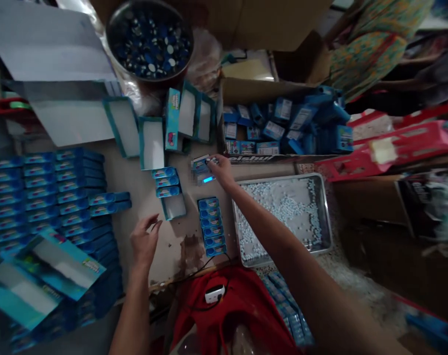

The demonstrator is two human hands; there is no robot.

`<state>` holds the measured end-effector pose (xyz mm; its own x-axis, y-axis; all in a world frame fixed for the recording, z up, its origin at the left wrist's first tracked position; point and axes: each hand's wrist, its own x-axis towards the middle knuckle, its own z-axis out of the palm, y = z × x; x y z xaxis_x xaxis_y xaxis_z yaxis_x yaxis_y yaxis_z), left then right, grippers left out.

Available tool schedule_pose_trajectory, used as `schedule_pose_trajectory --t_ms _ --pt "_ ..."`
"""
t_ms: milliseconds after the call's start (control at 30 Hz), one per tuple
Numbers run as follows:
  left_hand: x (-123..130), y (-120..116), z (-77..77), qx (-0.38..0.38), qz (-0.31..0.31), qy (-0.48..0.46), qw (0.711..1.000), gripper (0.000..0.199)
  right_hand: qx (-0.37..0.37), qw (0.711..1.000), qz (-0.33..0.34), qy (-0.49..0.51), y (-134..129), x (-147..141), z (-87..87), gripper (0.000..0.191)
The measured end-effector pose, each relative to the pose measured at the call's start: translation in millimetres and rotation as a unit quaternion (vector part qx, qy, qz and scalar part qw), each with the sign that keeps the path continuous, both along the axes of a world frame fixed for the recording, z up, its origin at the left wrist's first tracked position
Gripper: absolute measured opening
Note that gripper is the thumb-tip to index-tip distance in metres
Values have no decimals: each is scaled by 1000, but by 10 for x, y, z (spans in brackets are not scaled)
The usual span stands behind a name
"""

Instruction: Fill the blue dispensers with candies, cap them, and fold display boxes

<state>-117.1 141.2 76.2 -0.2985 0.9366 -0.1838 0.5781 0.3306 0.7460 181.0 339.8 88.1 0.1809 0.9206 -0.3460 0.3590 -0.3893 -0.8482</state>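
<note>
My right hand (221,167) reaches to the table's far middle, its fingers pinched over a small light piece at a partly blurred item with a bright blue strip (208,179). My left hand (147,236) hovers over the table at left, thumb and fingertips curved with a gap between them and nothing in it. Beyond it lies an open teal tray box (175,206) with several small blue packs (167,182) at its far end. A column of blue packs (212,228) lies nearer me, below my right hand.
Stacked blue packs (42,192) fill the left side. A metal tray of small pale pellets (283,212) lies under my right forearm. Behind are a carton of blue boxes (271,88), empty teal boxes (152,143) and a bowl of blue and white pieces (150,42).
</note>
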Motion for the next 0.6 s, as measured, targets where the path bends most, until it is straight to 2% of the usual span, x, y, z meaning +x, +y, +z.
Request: schedule_pose_trajectory --t_ms 133,333,467,600 --pt "-61 101 -25 -6 -9 -5 1000 39 18 998 -18 -65 46 -35 -2 17" --pt "-43 187 -9 -7 -33 -5 999 38 14 994 5 -105 -38 23 45 23" --pt "19 179 -17 -6 -32 -31 999 36 32 996 43 -77 -102 79 42 33" --pt "49 145 -49 -1 -19 -40 999 34 18 1000 5 -16 -85 98 30 37"
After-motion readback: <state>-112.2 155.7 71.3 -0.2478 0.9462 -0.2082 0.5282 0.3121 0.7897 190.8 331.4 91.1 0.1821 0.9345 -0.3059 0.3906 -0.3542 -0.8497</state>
